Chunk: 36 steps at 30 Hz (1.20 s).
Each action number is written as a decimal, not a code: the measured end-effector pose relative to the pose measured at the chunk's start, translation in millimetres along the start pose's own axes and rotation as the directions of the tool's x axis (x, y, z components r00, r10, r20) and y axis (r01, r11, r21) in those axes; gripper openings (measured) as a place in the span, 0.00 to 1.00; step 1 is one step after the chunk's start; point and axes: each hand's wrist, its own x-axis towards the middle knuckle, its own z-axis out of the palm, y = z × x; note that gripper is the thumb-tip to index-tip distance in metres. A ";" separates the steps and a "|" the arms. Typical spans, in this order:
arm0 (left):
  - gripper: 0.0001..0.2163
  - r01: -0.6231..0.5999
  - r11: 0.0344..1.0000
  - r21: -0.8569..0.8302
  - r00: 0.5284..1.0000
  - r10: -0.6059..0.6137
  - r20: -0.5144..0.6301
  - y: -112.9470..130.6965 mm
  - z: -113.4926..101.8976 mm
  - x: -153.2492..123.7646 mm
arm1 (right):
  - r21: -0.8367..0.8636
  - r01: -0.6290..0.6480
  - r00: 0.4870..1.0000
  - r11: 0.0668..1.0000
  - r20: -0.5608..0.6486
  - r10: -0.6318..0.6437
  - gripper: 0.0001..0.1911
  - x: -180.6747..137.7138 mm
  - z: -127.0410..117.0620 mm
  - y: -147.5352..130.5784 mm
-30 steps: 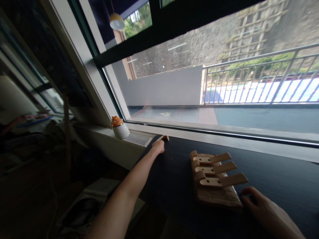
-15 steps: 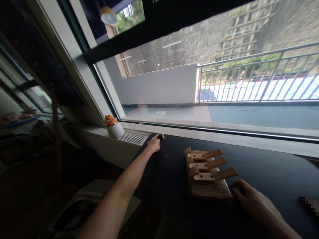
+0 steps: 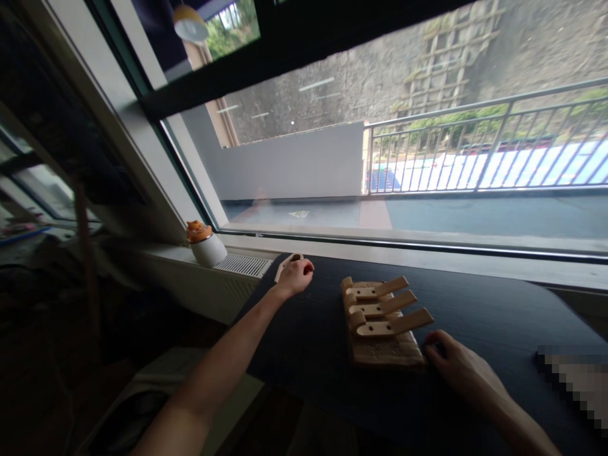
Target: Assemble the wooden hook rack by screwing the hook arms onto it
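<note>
My left hand (image 3: 295, 277) reaches to the far left of the dark table with its fingers curled closed. Whatever they hold, if anything, is hidden. A pale wooden piece (image 3: 284, 266) lies just behind that hand, partly covered by it. In the middle of the table sits a brown wooden block (image 3: 384, 353) bearing three pale wooden strips (image 3: 375, 308), each with two dark holes and a raised end pointing right. Beside the block's right corner, my right hand (image 3: 460, 364) rests with thumb and forefinger curled together; anything between them is too small or hidden to make out.
The dark table (image 3: 484, 304) stands against a white window sill (image 3: 427, 269). A white pot with an orange figure (image 3: 208, 247) is on the sill by a vent grille (image 3: 244, 264). A pixelated object (image 3: 577, 386) lies at the right edge.
My left hand has moved slightly back toward me and right, away from the wooden piece, uncovering more of it. My right hand stays by the block. The whole view has shifted a little.
</note>
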 end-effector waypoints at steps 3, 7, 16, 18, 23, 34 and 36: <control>0.06 -0.070 0.985 -0.159 0.997 0.064 -0.040 27.4 3.6 -22.6 | 0.049 0.008 1.000 0.999 -0.002 -0.008 0.15 2.3 0.9 5.3; 0.04 -0.114 0.936 -0.332 0.992 0.089 -0.090 53.3 9.2 -62.9 | 0.359 0.016 1.000 0.933 0.009 -0.021 0.26 1.7 -9.1 15.7; 0.04 -0.131 0.451 -0.883 0.974 -0.107 -0.199 86.2 41.9 -116.5 | 0.673 0.060 0.995 0.737 -0.095 0.006 0.37 -3.6 -49.6 -15.8; 0.04 -0.106 0.381 -0.918 0.953 -0.226 -0.204 88.9 56.9 -120.0 | 0.638 0.099 0.993 0.763 -0.116 -0.032 0.32 -1.7 -49.9 -23.2; 0.06 -0.050 0.336 -0.941 0.928 -0.332 -0.168 85.1 84.0 -129.0 | 0.584 0.115 0.987 0.804 -0.156 -0.029 0.28 1.6 -45.6 -29.6; 0.06 -0.059 0.563 -0.824 0.940 -0.245 -0.236 79.1 77.8 -123.9 | 0.543 0.193 0.954 0.817 -0.298 -0.027 0.21 -2.5 -76.0 -30.0; 0.06 -0.077 0.597 -0.798 0.941 -0.221 -0.256 81.5 73.3 -123.4 | 0.552 0.324 0.907 0.768 -0.411 -0.087 0.19 -7.7 -89.6 -43.9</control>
